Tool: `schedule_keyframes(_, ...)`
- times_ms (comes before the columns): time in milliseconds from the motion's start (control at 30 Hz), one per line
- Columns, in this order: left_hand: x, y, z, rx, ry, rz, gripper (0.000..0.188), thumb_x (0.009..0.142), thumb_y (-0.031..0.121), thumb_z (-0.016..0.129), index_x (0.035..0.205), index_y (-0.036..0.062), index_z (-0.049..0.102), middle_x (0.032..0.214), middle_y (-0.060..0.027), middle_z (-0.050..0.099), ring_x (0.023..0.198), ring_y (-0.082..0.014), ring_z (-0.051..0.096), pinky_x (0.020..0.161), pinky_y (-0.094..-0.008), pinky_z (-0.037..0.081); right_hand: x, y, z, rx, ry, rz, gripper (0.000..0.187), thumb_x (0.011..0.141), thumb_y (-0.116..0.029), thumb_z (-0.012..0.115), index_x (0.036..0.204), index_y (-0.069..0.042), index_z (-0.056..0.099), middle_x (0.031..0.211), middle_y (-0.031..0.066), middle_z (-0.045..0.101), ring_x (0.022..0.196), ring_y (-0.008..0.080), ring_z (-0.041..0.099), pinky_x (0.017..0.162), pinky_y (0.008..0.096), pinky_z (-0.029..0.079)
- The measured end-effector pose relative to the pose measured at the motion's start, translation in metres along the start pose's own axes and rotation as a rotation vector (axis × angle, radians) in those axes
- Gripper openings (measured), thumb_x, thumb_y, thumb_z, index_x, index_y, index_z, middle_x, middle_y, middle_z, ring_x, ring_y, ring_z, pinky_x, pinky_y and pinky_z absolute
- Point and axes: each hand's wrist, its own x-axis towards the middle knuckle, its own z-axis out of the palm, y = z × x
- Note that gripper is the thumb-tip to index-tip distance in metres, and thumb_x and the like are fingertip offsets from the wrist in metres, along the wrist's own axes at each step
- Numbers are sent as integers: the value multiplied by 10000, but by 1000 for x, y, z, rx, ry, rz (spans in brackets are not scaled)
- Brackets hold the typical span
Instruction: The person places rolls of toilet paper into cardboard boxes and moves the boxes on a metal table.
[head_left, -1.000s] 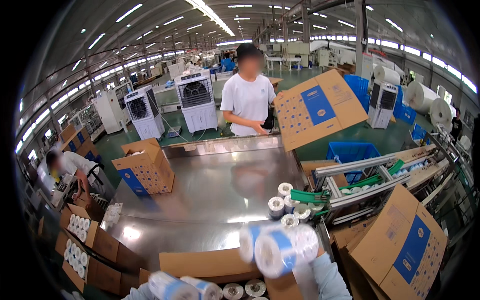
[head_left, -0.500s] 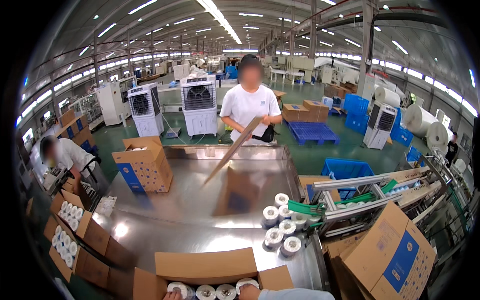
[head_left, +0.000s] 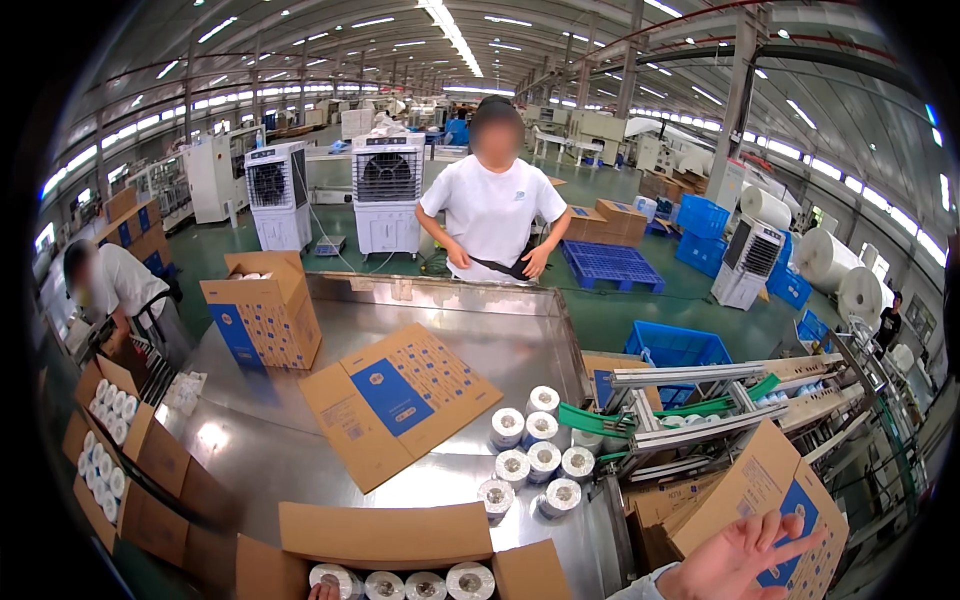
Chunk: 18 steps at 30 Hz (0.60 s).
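Note:
In front of me, at the lower edge, stands an open carton [head_left: 390, 531] with a row of wrapped paper rolls [head_left: 425, 586] inside. Fingertips of my left hand [head_left: 325, 592] touch the leftmost roll; the lower edge cuts off the rest, so its grip cannot be told. My right hand [head_left: 730, 562] is raised right of the carton, open and holding nothing, its fingers spread in front of a leaning brown and blue carton [head_left: 755, 490]. More upright rolls [head_left: 543, 458] stand grouped on the metal table [head_left: 440, 485], left of the conveyor's end.
A flattened carton [head_left: 400, 400] lies mid-table, with a filled open carton [head_left: 265, 320] behind it. Across the table stands a person [head_left: 492, 210]; another bends at far left. The conveyor [head_left: 690, 405] and a blue crate [head_left: 680, 345] are at right. Roll-filled cartons [head_left: 160, 460] stand at left.
My right hand has left the carton's rolls and moved right, opening. The person opposite has let go of the flattened carton, which now lies on the table. More rolls stand near the conveyor.

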Motion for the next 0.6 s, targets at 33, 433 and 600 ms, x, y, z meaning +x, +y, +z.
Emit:
schedule_keyframes(33,0,-2,3,-10,-2,-10,721,830,385,534,1380,-61,401,1514,-399,100,1437,-525,30,1146,-615,-2,-3,1,0,-19,-48,-28,650,875,-505,581,1427,-190,445,1317,106,475,896,241,479,786,359,418)
schedule_keyframes(433,-7,4,-2,7,64,-28,678,842,300,466,1408,-62,378,1516,-384,132,1438,-513,74,1157,-602,2,-10,4,-19,-36,65,-19,657,879,-532,565,1451,-242,423,1291,138,447,902,260,456,731,349,414)
schedule_keyframes(600,-2,2,4,-24,58,-36,669,848,301,454,1406,-62,382,1516,-383,135,1437,-514,79,1158,-599,2,-13,4,-21,-47,59,-77,656,888,-548,542,1459,-253,412,1306,150,443,869,259,457,703,330,415)
